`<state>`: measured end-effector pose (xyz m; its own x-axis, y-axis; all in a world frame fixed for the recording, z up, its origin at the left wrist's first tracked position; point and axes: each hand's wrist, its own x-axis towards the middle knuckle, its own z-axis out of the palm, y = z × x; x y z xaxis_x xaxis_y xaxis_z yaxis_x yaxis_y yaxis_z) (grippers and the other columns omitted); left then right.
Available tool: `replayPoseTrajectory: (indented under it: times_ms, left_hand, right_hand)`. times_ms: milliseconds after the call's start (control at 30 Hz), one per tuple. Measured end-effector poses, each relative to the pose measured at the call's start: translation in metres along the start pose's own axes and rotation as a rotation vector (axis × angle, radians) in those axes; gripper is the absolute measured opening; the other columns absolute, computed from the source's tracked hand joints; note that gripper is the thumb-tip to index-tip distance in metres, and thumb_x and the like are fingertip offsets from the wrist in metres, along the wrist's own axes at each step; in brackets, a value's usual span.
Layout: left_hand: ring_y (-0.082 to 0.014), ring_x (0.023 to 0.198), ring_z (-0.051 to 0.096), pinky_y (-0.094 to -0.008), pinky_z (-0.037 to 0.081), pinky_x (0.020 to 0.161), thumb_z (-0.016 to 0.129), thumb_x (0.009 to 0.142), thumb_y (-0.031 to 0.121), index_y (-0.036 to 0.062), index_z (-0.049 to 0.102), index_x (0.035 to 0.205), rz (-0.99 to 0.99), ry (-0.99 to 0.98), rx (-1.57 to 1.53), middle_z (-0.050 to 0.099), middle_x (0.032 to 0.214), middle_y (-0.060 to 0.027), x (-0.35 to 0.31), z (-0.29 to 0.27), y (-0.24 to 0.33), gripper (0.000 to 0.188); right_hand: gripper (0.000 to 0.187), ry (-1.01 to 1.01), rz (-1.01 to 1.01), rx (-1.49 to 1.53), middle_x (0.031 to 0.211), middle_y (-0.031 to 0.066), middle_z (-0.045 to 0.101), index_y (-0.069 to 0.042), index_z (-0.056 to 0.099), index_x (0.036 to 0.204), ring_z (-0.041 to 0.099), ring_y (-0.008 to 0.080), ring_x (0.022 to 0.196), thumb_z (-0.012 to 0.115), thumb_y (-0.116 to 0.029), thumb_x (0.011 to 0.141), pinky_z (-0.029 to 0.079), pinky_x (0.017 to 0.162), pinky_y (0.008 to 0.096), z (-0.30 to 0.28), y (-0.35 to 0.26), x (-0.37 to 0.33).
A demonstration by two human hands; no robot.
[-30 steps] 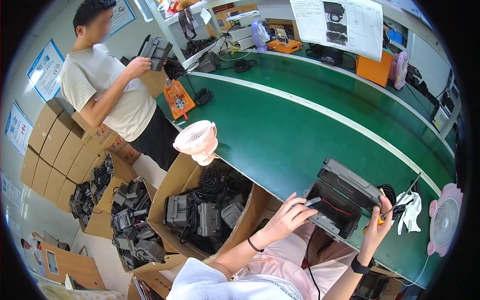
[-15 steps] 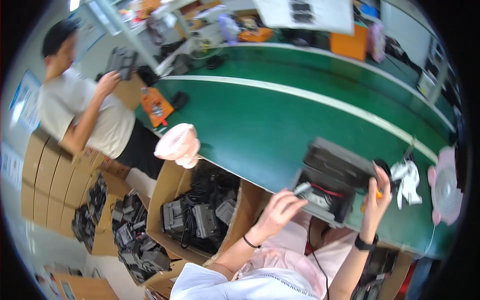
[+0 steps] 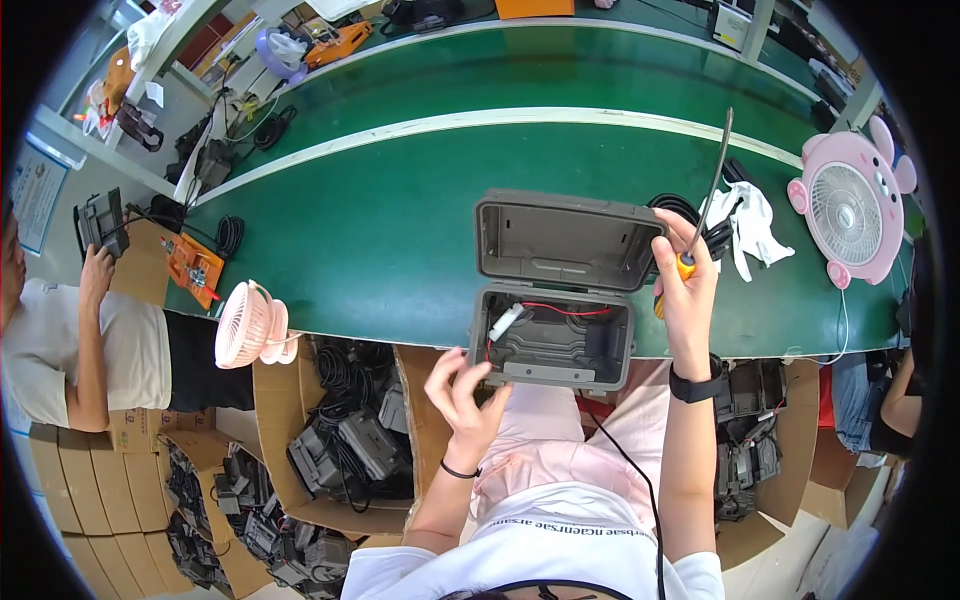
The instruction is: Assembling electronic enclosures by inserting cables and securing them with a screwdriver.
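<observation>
A dark grey plastic box sits at the table's near edge, its hinged lid tipped back away from me. Inside lie a white connector and a thin red wire. My right hand is closed round a screwdriver with a yellow and black handle, its shaft pointing up and away. Those fingers also reach the lid's right edge. By the box's lower left corner is my left hand, fingers apart and holding nothing; whether it touches the box I cannot tell.
A small pink fan stands at left, a larger pink fan at right. White gloves and a coiled black cable lie behind my right hand. Cartons of grey boxes flank me. A person works at left.
My left hand has let go of the white connector, which now rests in the box, and has drawn back to the corner. My view has turned, shifting the scene. The screwdriver shows more fully.
</observation>
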<state>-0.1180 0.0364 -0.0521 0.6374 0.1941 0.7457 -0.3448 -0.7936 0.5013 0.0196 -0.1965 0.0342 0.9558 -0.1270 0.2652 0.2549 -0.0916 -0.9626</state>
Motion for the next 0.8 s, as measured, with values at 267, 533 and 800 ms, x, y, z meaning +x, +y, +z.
replayPoseTrajectory:
  times_ms: [267, 533, 800]
  left_hand:
    - [-0.0328, 0.12, 0.052, -0.0403, 0.056, 0.096, 0.089, 0.059, -0.004, 0.0061, 0.041, 0.123, -0.332, 0.012, -0.366, 0.031, 0.135, -0.0134, 0.008, 0.007, -0.002, 0.08]
    - [-0.0221, 0.112, 0.052, -0.0338, 0.055, 0.089, 0.086, 0.065, -0.002, 0.0072, 0.046, 0.115, -0.459, -0.074, -0.205, 0.034, 0.136, -0.009, 0.028, 0.0, 0.004, 0.065]
    - [-0.0217, 0.11, 0.052, -0.035, 0.056, 0.089, 0.089, 0.064, 0.003, 0.0053, 0.05, 0.11, -0.33, -0.095, -0.152, 0.037, 0.132, -0.0096, 0.035, 0.006, 0.006, 0.06]
  right_hand:
    - [0.025, -0.092, -0.125, 0.073, 0.127, 0.0115, 0.065, -0.006, 0.064, 0.119, 0.062, 0.0114, 0.104, 0.063, -0.004, 0.094, 0.049, 0.078, 0.0219, 0.005, 0.002, -0.007]
    - [0.025, -0.108, -0.231, 0.029, 0.121, 0.0132, 0.068, -0.002, 0.067, 0.116, 0.065, 0.0185, 0.111, 0.064, -0.005, 0.092, 0.048, 0.093, 0.0299, 0.023, -0.009, -0.005]
    - [0.025, -0.117, -0.068, -0.091, 0.111, 0.0056, 0.072, -0.006, 0.068, 0.12, 0.064, 0.0097, 0.098, 0.063, -0.012, 0.095, 0.048, 0.087, 0.0246, 0.03, -0.012, 0.032]
